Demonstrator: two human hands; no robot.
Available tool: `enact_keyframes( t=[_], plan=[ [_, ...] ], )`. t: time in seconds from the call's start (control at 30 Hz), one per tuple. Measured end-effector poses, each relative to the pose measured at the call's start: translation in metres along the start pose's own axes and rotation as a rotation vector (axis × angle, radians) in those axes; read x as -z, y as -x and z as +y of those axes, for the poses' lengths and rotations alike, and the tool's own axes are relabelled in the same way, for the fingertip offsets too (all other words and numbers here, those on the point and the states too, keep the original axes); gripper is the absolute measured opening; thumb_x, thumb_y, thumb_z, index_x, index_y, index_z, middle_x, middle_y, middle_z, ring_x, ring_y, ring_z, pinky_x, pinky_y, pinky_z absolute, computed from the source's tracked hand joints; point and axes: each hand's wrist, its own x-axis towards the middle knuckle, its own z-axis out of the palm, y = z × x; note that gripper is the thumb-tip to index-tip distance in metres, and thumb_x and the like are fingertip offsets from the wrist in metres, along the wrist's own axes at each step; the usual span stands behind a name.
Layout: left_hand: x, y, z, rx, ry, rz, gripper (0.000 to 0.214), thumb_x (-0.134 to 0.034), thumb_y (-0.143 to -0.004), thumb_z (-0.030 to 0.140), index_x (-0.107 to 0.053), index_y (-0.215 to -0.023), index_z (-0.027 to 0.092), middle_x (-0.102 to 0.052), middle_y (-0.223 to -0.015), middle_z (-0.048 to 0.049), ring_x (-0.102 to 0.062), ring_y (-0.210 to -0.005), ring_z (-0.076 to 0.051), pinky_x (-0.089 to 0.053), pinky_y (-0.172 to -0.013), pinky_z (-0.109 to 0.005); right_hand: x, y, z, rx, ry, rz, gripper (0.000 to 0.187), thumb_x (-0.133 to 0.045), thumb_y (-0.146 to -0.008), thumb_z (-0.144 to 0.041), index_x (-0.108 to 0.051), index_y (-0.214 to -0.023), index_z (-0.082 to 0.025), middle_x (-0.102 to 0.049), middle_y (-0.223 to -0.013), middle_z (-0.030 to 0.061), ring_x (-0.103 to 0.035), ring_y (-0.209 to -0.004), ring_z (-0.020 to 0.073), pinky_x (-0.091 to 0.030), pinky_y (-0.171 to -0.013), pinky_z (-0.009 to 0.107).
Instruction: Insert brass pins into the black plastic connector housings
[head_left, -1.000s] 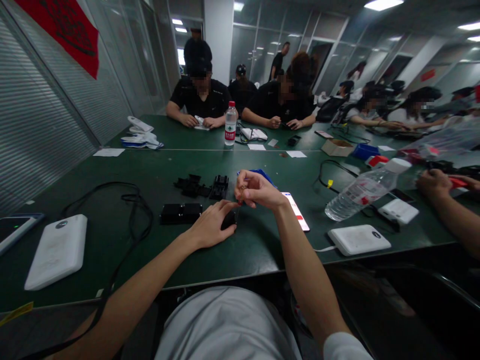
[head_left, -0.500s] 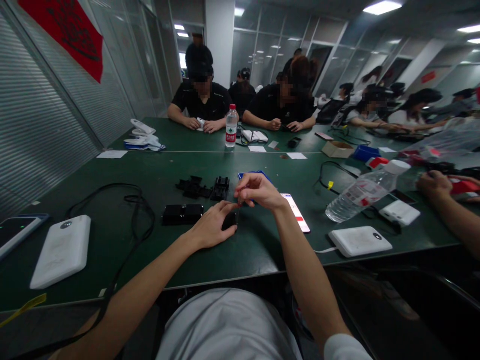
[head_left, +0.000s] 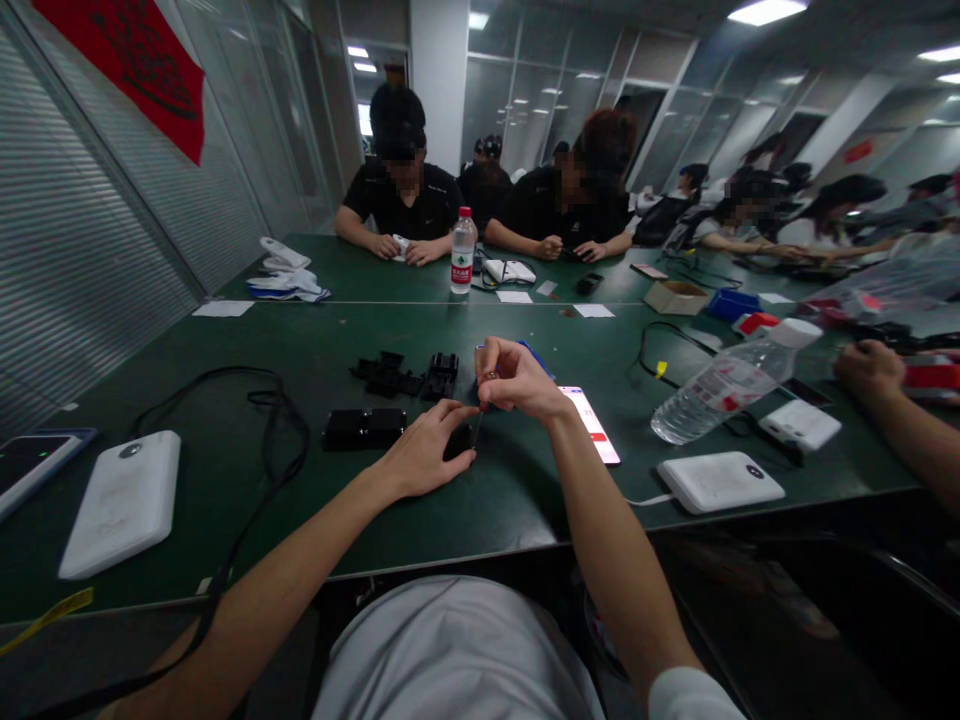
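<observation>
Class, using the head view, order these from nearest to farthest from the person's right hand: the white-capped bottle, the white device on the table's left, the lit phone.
1. Lit phone: just right of the right hand, beside the wrist.
2. White-capped bottle: farther right, beyond the phone.
3. White device: across on the table's left.

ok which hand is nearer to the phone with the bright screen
Right. The right hand is just left of the phone; the left hand is farther left, on a black part.
</observation>
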Motion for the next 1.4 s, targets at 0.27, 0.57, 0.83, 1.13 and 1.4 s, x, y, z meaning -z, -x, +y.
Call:
enact_keyframes(
  t=[0.27,0.57,0.83,1.13,1.4],
  plan=[
    [0.000,0.000,-0.001,-0.028,0.005,-0.006,0.049,-0.067,-0.092,0.029,-0.054,-0.139,0.024,-0.056,-0.136,-0.0114,-0.062,-0.124,-0.030,-0.051,-0.111,-0.051,0.000,0.002,-0.004,-0.084,0.001,0.013,0.047,-0.097,-0.064,-0.023,-0.056,-0.087,-0.017,-0.061,-0.073,-0.0082,-0.053,-0.041,0.0022,-0.039,-0.033,0.012],
    [0.000,-0.001,-0.001,-0.065,-0.017,-0.002,0.045,-0.067,-0.091,0.026,-0.057,-0.135,0.025,-0.060,-0.133,-0.0106,-0.062,-0.124,-0.030,-0.049,-0.113,-0.051,0.004,0.005,-0.004,-0.124,0.029,-0.060,0.039,-0.093,-0.071,-0.019,-0.060,-0.093,-0.016,-0.067,-0.072,-0.0051,-0.063,-0.050,0.0063,-0.049,-0.043,0.013],
    [0.001,-0.001,0.000,-0.053,-0.044,-0.011,0.047,-0.067,-0.092,0.028,-0.057,-0.137,0.024,-0.061,-0.135,-0.0114,-0.061,-0.125,-0.031,-0.049,-0.114,-0.052,0.005,0.005,-0.004,-0.134,-0.038,-0.100,0.032,-0.088,-0.078,-0.020,-0.065,-0.100,-0.016,-0.075,-0.090,0.0027,-0.068,-0.062,0.0095,-0.052,-0.049,0.016],
    [0.000,-0.001,-0.002,-0.043,-0.068,-0.031,0.048,-0.066,-0.093,0.030,-0.055,-0.139,0.022,-0.060,-0.135,-0.0127,-0.062,-0.124,-0.032,-0.050,-0.111,-0.052,0.014,0.009,-0.008,-0.173,0.088,-0.033,0.036,-0.094,-0.067,-0.020,-0.072,-0.095,-0.014,-0.077,-0.084,0.0035,-0.068,-0.060,0.0096,-0.048,-0.048,0.016],
    [0.000,-0.001,-0.001,-0.057,-0.115,-0.048,0.048,-0.065,-0.094,0.030,-0.053,-0.138,0.019,-0.059,-0.135,-0.0139,-0.061,-0.123,-0.033,-0.050,-0.111,-0.052,0.009,0.006,-0.005,-0.138,0.063,-0.022,0.039,-0.098,-0.060,-0.019,-0.068,-0.086,-0.016,-0.064,-0.065,-0.0066,-0.062,-0.057,0.0090,-0.056,-0.061,0.022]
  ],
)
